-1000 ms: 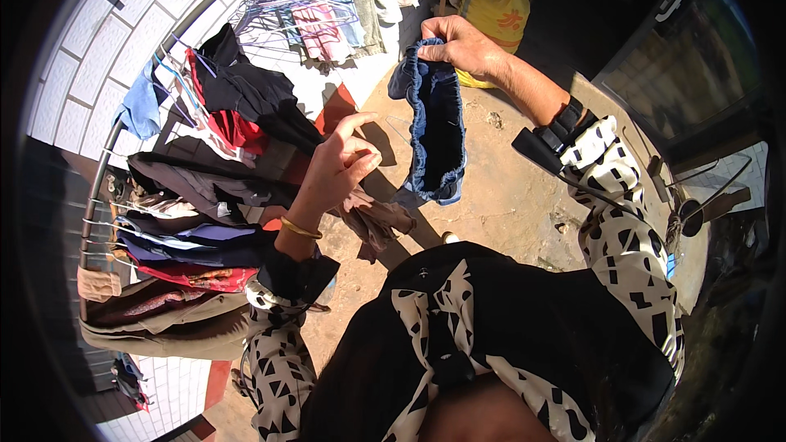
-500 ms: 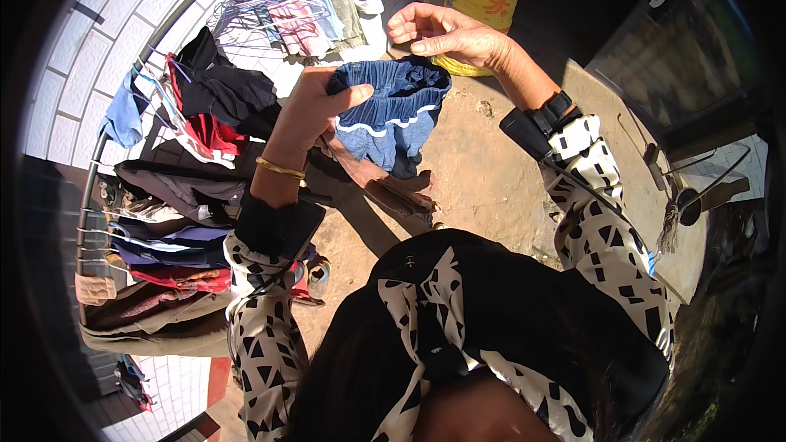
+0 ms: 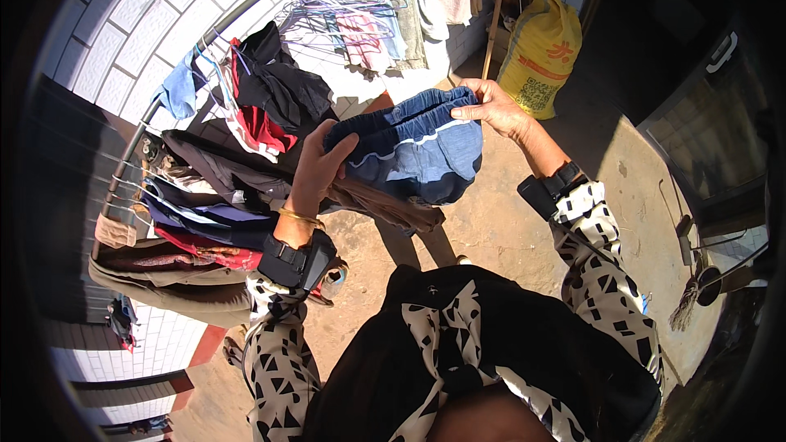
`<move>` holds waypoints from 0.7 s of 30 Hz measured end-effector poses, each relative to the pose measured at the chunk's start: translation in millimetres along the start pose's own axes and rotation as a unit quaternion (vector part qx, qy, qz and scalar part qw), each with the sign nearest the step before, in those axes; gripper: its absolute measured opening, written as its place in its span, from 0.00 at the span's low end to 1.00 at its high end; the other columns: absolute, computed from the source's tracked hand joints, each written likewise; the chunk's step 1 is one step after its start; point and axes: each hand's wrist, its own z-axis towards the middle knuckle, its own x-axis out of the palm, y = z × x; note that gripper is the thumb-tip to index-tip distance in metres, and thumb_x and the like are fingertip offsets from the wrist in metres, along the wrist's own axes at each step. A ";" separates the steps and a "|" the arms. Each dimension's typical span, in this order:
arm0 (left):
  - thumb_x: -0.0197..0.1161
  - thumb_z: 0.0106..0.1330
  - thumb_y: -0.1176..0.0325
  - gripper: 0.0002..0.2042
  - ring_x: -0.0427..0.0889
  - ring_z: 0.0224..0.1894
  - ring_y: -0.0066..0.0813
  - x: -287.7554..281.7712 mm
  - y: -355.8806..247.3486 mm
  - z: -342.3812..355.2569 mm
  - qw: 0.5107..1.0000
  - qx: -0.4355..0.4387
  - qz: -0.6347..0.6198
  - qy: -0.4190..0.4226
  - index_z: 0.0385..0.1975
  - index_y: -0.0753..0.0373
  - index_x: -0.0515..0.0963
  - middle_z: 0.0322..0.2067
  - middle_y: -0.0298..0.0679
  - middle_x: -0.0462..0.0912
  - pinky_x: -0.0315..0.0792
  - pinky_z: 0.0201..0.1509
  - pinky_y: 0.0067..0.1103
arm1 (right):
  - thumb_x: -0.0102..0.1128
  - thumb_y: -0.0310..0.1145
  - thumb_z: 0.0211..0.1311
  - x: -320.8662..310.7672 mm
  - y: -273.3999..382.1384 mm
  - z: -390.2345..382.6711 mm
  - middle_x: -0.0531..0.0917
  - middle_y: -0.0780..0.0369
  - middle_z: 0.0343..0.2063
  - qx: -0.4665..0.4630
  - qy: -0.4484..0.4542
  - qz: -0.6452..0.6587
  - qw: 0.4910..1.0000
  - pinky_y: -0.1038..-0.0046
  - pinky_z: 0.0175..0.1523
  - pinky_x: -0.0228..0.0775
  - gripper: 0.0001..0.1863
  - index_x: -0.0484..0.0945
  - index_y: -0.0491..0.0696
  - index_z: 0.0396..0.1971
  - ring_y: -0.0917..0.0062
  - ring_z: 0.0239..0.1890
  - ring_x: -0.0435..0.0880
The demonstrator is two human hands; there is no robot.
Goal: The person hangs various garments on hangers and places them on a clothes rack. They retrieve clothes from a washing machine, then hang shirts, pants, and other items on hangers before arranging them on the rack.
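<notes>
Waistband (image 3: pixel 409 131): gathered elastic, held nearly straight; if either end came loose, it would probably spring back and bunch.
Right hand (image 3: pixel 498 108): thumb and fingers pinched together on the band's right end; so shallow a hold could slip under a hard pull.
Left hand (image 3: pixel 318 165): closed on the left end, thumb across the front, fingers mostly hidden behind.
Brown garment (image 3: pixel 397 206): hangs just below the left hand, partly behind the denim-blue cloth; whether that hand holds it too cannot be told. It could snag or be dragged along.
Floor (image 3: pixel 512 225): earth-coloured and sunlit; a lost grip might drop the clothing there and dirty it.
Blue elastic-waist shorts (image 3: pixel 430 165): suspended between both hands above the floor, dark band, white trim line, paler body crossed by shadow; leg openings unclear.
</notes>
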 end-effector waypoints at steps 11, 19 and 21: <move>0.62 0.73 0.55 0.15 0.67 0.15 0.12 -33.2 26.6 4.7 0.989 -0.083 -0.085 -0.084 0.42 0.63 0.77 0.24 0.27 0.74 0.59 0.14 0.14 | 0.79 0.31 0.53 14.4 33.1 103.9 0.82 0.70 0.28 0.070 0.215 -0.187 0.956 0.79 0.39 0.71 0.14 0.81 0.43 0.34 0.86 0.33 0.78; 0.63 0.67 0.67 0.12 0.66 0.13 0.13 -59.1 43.2 80.1 0.975 -0.081 -0.204 0.023 0.46 0.65 0.77 0.23 0.30 0.76 0.57 0.13 0.14 | 0.80 0.40 0.54 9.5 45.1 188.2 0.84 0.61 0.45 0.304 0.422 -0.333 0.787 0.75 0.48 0.76 0.27 0.79 0.41 0.47 0.76 0.45 0.82; 0.61 0.67 0.69 0.08 0.66 0.13 0.11 -64.9 46.9 95.6 0.969 -0.072 -0.224 0.080 0.41 0.65 0.78 0.21 0.28 0.75 0.56 0.13 0.13 | 0.74 0.40 0.60 10.5 58.3 223.2 0.85 0.61 0.42 0.312 0.375 -0.386 0.783 0.75 0.45 0.78 0.21 0.80 0.43 0.46 0.77 0.42 0.83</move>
